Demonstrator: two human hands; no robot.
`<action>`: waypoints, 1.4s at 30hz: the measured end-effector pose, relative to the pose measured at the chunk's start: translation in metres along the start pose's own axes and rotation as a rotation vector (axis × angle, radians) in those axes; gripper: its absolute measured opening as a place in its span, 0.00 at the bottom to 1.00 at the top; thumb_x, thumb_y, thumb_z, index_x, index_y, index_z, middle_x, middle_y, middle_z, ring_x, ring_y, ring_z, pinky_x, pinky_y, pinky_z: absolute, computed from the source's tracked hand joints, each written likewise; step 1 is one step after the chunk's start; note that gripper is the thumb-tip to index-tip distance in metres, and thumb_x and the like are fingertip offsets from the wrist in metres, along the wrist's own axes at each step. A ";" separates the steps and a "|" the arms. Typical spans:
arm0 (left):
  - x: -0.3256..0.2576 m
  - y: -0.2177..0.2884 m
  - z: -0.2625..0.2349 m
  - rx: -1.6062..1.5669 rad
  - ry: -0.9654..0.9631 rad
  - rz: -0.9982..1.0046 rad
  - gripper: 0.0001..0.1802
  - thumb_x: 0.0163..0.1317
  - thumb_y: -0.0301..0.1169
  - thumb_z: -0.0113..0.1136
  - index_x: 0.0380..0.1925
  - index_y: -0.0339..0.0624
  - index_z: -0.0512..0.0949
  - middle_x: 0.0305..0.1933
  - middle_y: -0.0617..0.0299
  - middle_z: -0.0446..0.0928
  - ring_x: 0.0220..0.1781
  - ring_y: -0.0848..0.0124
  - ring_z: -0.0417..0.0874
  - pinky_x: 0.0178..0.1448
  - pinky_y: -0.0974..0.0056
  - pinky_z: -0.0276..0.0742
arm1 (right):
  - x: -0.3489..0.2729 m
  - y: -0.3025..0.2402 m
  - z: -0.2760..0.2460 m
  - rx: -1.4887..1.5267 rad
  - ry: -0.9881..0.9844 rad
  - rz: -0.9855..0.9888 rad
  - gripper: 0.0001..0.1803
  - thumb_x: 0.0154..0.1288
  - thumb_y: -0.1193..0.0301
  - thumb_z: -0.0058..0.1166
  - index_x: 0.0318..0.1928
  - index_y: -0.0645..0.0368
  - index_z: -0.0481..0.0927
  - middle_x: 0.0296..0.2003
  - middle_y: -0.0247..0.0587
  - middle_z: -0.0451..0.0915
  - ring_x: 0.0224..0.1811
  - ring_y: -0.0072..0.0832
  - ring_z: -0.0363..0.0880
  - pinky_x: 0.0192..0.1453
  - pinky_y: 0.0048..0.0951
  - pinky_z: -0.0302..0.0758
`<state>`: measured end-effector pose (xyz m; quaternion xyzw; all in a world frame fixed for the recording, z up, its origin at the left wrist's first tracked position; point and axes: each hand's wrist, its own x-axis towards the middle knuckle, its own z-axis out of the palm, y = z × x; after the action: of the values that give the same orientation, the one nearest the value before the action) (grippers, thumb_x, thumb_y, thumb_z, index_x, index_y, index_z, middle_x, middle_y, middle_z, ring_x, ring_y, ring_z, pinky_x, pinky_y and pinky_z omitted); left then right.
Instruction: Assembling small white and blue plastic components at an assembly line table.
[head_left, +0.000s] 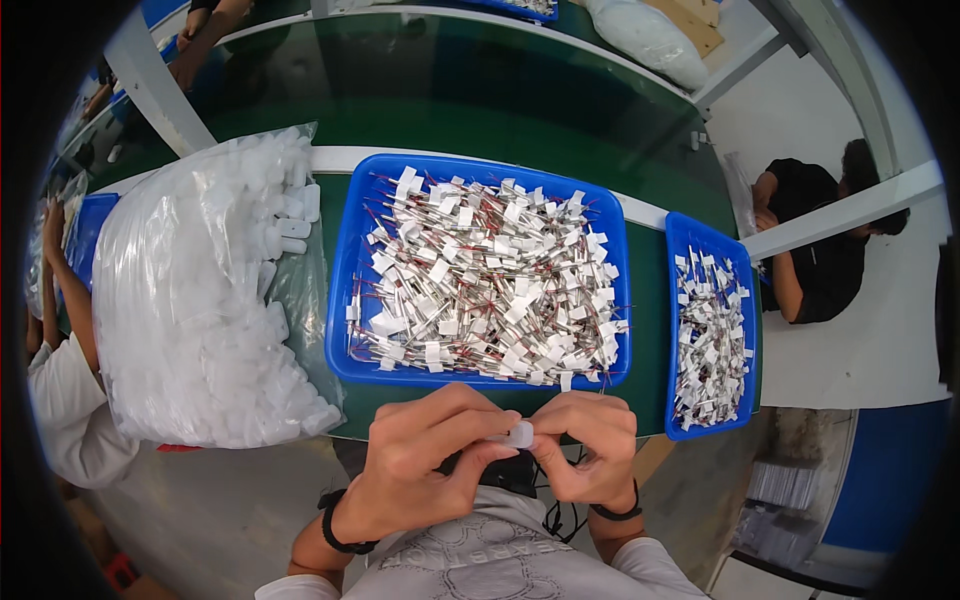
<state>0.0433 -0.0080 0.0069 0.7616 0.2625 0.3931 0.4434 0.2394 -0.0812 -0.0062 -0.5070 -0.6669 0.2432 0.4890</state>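
Observation:
In front of my body, close to the table's near edge, I hold a small translucent white plastic piece (pixel 520 435) between both hands. My left hand (pixel 425 455) is closed, pinching the piece from the left with thumb and fingertips. My right hand (pixel 588 445) is closed too, its thumb and curled fingers pressed against the right side. Whether anything sits inside the piece is hidden. Just beyond my hands stands a blue tray (pixel 338 290) heaped with slim silvery parts (pixel 490 275) that carry white tags and thin red wires.
A large clear bag (pixel 200 300) of similar white plastic pieces fills the left side of the green table (pixel 450 105). At the right is a smaller blue tray (pixel 690 430) of tagged parts. Co-workers sit at the left and the right (pixel 815 240). White posts (pixel 160 90) frame the table.

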 end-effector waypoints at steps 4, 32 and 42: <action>0.006 0.010 -0.012 -0.009 -0.045 -0.077 0.15 0.48 0.18 0.77 0.39 0.37 0.89 0.37 0.56 0.86 0.29 0.74 0.84 0.32 0.71 0.80 | 0.001 -0.001 -0.005 0.041 -0.058 0.094 0.13 0.60 0.75 0.73 0.45 0.64 0.88 0.29 0.39 0.87 0.19 0.20 0.79 0.25 0.23 0.72; 0.035 -0.035 -0.058 0.573 0.206 -0.214 0.16 0.73 0.30 0.61 0.55 0.30 0.80 0.48 0.55 0.83 0.37 0.67 0.88 0.30 0.69 0.84 | -0.102 0.012 -0.085 0.096 0.387 0.245 0.06 0.68 0.75 0.66 0.42 0.63 0.89 0.35 0.41 0.89 0.23 0.22 0.81 0.27 0.23 0.75; -0.005 -0.012 -0.034 0.870 0.074 -0.483 0.19 0.72 0.28 0.57 0.57 0.25 0.79 0.55 0.35 0.83 0.57 0.41 0.83 0.64 0.49 0.77 | -0.187 0.045 -0.115 0.015 1.042 0.810 0.21 0.80 0.65 0.54 0.29 0.66 0.82 0.21 0.36 0.81 0.16 0.15 0.74 0.18 0.21 0.66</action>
<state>0.0121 0.0097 0.0048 0.7791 0.5865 0.1599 0.1535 0.3634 -0.2550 -0.0722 -0.7657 -0.0978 0.1355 0.6211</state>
